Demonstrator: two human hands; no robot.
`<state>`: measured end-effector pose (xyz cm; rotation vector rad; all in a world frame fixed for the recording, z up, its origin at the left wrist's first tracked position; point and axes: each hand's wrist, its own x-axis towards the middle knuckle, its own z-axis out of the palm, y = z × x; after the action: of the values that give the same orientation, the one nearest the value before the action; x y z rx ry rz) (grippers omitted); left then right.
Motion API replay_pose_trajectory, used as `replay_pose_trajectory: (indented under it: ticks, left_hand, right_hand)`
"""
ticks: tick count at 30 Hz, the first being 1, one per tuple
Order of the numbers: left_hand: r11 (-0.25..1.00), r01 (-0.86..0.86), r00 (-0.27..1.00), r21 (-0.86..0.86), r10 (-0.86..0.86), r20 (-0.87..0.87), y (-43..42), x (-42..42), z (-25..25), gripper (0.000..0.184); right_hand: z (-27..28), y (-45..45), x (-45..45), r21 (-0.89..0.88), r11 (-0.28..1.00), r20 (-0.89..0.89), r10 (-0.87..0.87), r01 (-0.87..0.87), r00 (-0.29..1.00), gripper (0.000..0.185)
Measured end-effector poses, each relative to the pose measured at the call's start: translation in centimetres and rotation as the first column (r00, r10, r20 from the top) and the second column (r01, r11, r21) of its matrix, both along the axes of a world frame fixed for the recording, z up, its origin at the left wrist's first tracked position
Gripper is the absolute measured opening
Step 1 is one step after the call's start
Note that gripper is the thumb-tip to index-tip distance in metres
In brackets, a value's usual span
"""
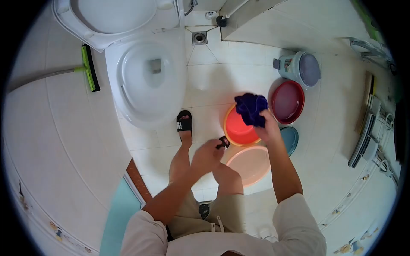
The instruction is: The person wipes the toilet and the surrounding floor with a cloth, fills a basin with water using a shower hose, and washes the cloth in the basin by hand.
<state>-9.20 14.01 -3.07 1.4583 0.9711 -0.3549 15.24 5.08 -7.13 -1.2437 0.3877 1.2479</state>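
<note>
Your right hand (268, 128) reaches far, fingers clamped on purple cloth (250, 107) above orange-rimmed basin (240, 129). Your left hand (207, 155) nearer, angled inward; finger spread unclear.

The white-tiled floor (209, 81) has a square metal drain (199, 38) near its far edge and a white toilet (149, 89), lid raised, along its left edge. Pale left (47, 123) and right (326, 128) walls flank it, each with a band of floral decoration (56, 229), in light leaving soft shadows. Near the floor's near left corner, a turquoise surface (117, 217) lies beside a brown strip (139, 181), perhaps a doorway.
</note>
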Motion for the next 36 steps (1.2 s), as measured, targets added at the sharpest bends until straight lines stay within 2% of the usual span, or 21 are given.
replay_pose_trajectory:
  ticks: [1, 3, 4, 6, 7, 9, 12, 14, 17, 19, 20, 22, 23, 25, 29, 30, 31, 32, 33, 35, 36]
  left_hand:
    - [1.0, 0.01, 1.0, -0.008, -0.01, -0.01, 0.9, -0.7, -1.2, 0.032]
    - [0.964, -0.047, 0.99, 0.264, 0.009, 0.144, 2.5, -1.5, -4.4, 0.024]
    - [0.965, -0.04, 0.991, 0.259, 0.005, 0.134, 3.6, -1.7, -5.1, 0.024]
    - [0.846, -0.135, 0.967, 0.516, -0.002, 0.256, 5.9, -1.6, -6.7, 0.019]
    - [0.849, -0.126, 0.969, 0.513, -0.006, 0.248, 7.3, -1.4, -6.8, 0.019]
    - [0.746, -0.242, 0.954, 0.62, 0.067, 0.291, 10.4, -1.1, -6.6, 0.019]
    - [0.52, -0.362, 0.928, 0.774, 0.119, 0.354, 15.5, -3.1, -9.1, 0.025]
    - [0.411, -0.457, 0.888, 0.788, 0.264, 0.377, 19.8, -5.2, -9.6, 0.028]
    - [0.155, -0.261, 0.911, 0.953, 0.366, 0.19, 26.5, -9.7, -11.6, 0.042]
    - [0.059, 0.006, 0.908, 0.998, 0.417, -0.03, 30.7, -11.5, -13.7, 0.054]
    - [0.05, 0.006, 0.91, 0.999, 0.413, -0.026, 31.7, -11.7, -13.7, 0.054]
    - [0.418, -0.04, 0.86, 0.907, 0.476, -0.181, 33.4, -11.6, -13.4, 0.061]
    - [0.408, -0.039, 0.862, 0.912, 0.475, -0.176, 33.8, -11.6, -13.9, 0.061]
    - [0.553, -0.14, 0.909, 0.821, 0.401, -0.115, 34.4, -12.0, -14.8, 0.061]
    - [0.432, -0.307, 0.894, 0.848, 0.437, 0.101, 33.1, -11.8, -17.2, 0.057]
    - [0.416, -0.309, 0.894, 0.855, 0.434, 0.112, 33.0, -11.6, -17.3, 0.057]
    - [0.422, -0.329, 0.88, 0.845, 0.461, 0.112, 32.9, -11.4, -17.0, 0.056]
    - [0.43, -0.347, 0.866, 0.833, 0.488, 0.109, 32.7, -11.4, -16.8, 0.055]
    - [0.414, -0.35, 0.865, 0.84, 0.487, 0.12, 32.8, -11.5, -16.7, 0.055]
    - [0.425, -0.328, 0.868, 0.844, 0.487, 0.092, 32.9, -11.6, -16.7, 0.055]
    - [0.415, -0.327, 0.867, 0.849, 0.489, 0.095, 33.0, -11.6, -16.5, 0.055]
  right_hand:
    - [-0.2, 1.2, -0.5, -0.008, 1.0, -0.01, -0.01, 0.01, 1.0, 0.034]
    - [-0.8, 3.6, -0.7, 0.126, 0.992, -0.056, 0.012, -0.005, 0.998, 0.037]
    - [-1.2, 4.3, -0.7, 0.13, 0.989, -0.1, 0.079, -0.066, 0.992, 0.039]
    - [-1.3, 6.0, -1.5, 0.167, 0.984, -0.123, 0.09, -0.069, 0.988, 0.039]
    - [-1.4, 6.6, -1.6, 0.208, 0.975, -0.136, 0.103, -0.073, 0.985, 0.039]
    - [-3.1, 6.9, -1.1, 0.217, 0.969, -0.143, 0.149, -0.116, 0.978, 0.038]
    - [-7.4, 8.1, -0.7, 0.198, 0.97, -0.082, 0.158, -0.139, 0.984, 0.038]
    - [-10.2, 9.4, -0.6, -0.052, 0.982, 0.021, 0.181, -0.179, 0.983, 0.038]
    - [-15.7, 10.7, -0.1, 0.055, 0.96, 0.034, 0.272, -0.274, 0.962, 0.038]
    - [-17.4, 13.1, 1.4, 0.131, 0.948, 0.03, 0.29, -0.291, 0.957, 0.039]
    - [-18.9, 14.1, 1.8, 0.144, 0.947, 0.013, 0.289, -0.288, 0.957, 0.038]
    - [-22.2, 16.4, 2.8, 0.212, 0.938, -0.032, 0.285, -0.272, 0.958, 0.035]
    - [-23.8, 17.6, 3.2, 0.223, 0.937, -0.029, 0.282, -0.269, 0.959, 0.035]
    - [-25.6, 21.0, 3.8, 0.235, 0.95, -0.033, 0.219, -0.205, 0.975, 0.037]
    - [-29.1, 28.6, 5.2, 0.464, 0.872, 0.21, 0.063, -0.156, 0.976, 0.037]
    - [-32.0, 31.1, 5.7, 0.261, 0.899, 0.614, 0.127, -0.351, 0.779, 0.037]
    - [-33.1, 33.5, 5.6, -0.008, 0.903, 0.881, 0.21, -0.431, 0.424, 0.038]
    - [-33.8, 34.8, 6.2, -0.452, 0.794, 0.892, 0.417, -0.406, -0.176, 0.04]
    - [-35.7, 36.5, 5.8, -0.438, 0.802, 0.899, 0.4, -0.407, -0.178, 0.04]
    - [-42.8, 39.7, 5.2, -0.703, 0.673, 0.647, 0.47, -0.231, -0.6, 0.036]
    - [-43.9, 41.2, 5.0, -0.628, 0.727, 0.719, 0.406, -0.277, -0.564, 0.039]
